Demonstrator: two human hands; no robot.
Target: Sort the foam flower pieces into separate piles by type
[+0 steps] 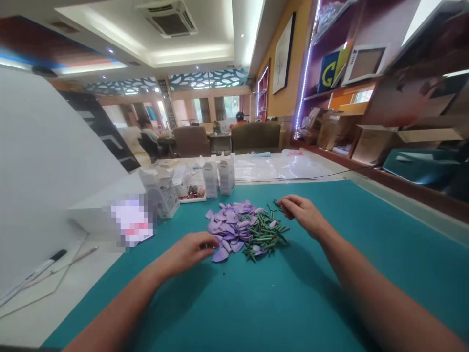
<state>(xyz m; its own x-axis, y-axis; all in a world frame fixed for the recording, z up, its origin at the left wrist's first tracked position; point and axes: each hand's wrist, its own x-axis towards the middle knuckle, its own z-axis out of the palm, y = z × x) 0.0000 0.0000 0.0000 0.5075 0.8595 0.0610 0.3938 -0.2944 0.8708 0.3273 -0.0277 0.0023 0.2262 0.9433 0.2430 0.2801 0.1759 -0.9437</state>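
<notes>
A pile of purple petal-shaped pieces lies on the green mat. Against its right side is a heap of short green stem-like pieces, with a few purple ones mixed in. My left hand is at the pile's near left edge, its fingers bent and closed on a purple petal. Beyond the heap's far right side, my right hand pinches a small green stem piece between thumb and fingertips. Its other fingers are curled in.
White cartons and a tray of small items stand behind the pile. At left are a blurred-out bright object and pens. Shelves with boxes line the right wall. Two people sit far back.
</notes>
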